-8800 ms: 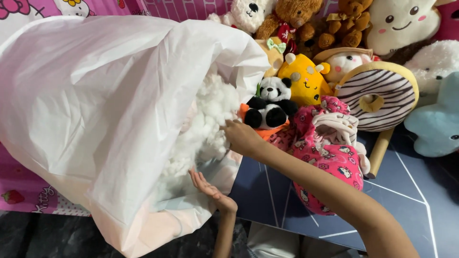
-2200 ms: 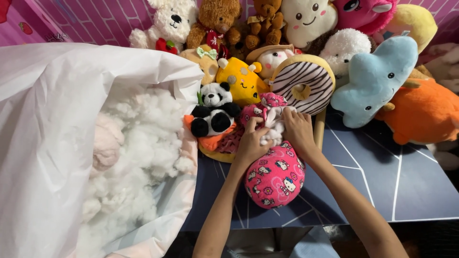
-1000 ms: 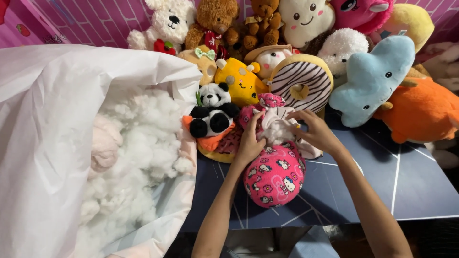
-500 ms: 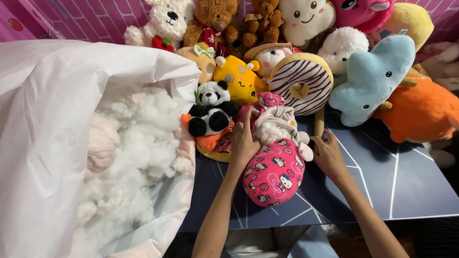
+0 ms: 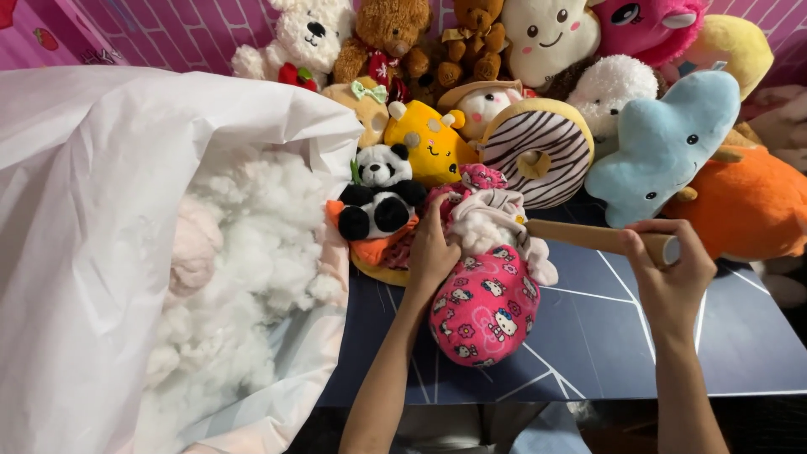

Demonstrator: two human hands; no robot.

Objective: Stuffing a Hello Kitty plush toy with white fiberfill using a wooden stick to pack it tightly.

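Observation:
A pink cartoon-print plush cover (image 5: 487, 311) lies on the dark blue table (image 5: 605, 345), half filled, with white stuffing showing at its open top. My left hand (image 5: 431, 252) grips the left edge of that opening. My right hand (image 5: 664, 261) is closed around a wooden stick (image 5: 588, 236), whose far tip points into the opening. At the left a large white plastic bag (image 5: 92, 185) gapes open, full of white fibre stuffing (image 5: 244, 252).
A row of plush toys lines the back: a panda (image 5: 380, 197), a yellow toy (image 5: 429, 143), a striped doughnut (image 5: 538, 147), a blue star-shaped toy (image 5: 664, 147), an orange one (image 5: 748, 206), bears and a white dog. A pink wall stands behind.
My right hand left the cover's opening, dropped to the table beside it, and now holds the wooden stick aimed at the opening. My left hand stays on the cover.

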